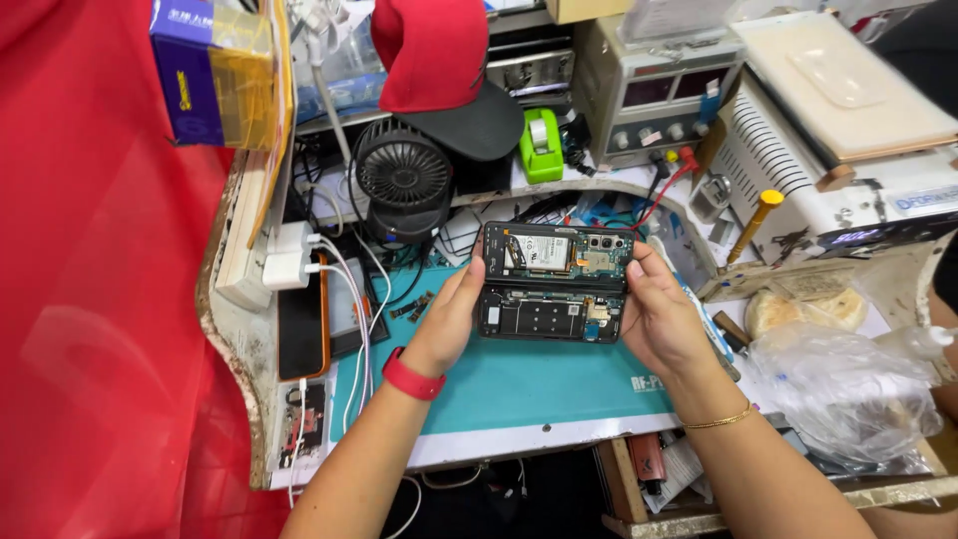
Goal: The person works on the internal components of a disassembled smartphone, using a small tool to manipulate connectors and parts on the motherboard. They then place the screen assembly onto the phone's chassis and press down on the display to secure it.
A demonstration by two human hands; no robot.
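Both hands hold an opened phone (555,281) at the centre of the view, above a teal work mat (529,384) that lies on the table (232,299). The phone is in two dark halves, one stacked above the other: the upper half shows a battery with a white label and camera modules, the lower half shows a dark board with small parts. The left hand (449,317) grips the phone's left edge, thumb on top near the seam between the halves; a red band (412,377) circles that wrist. The right hand (661,317) clamps the right edge, thumb laid along it, with a thin gold bracelet (718,420) on the wrist.

At 9 o'clock from the phone, white chargers (286,258) with white cables sit beside a dark phone in an orange case (301,324). At 11 o'clock stands a small black fan (403,180), with a red cap (434,60) above it. At 12 o'clock is a green tape dispenser (541,145), and at 1 o'clock a bench power supply (659,95) with red and black leads. At 4 o'clock lies a crumpled clear plastic bag (848,384). A red cloth (90,299) fills the left side
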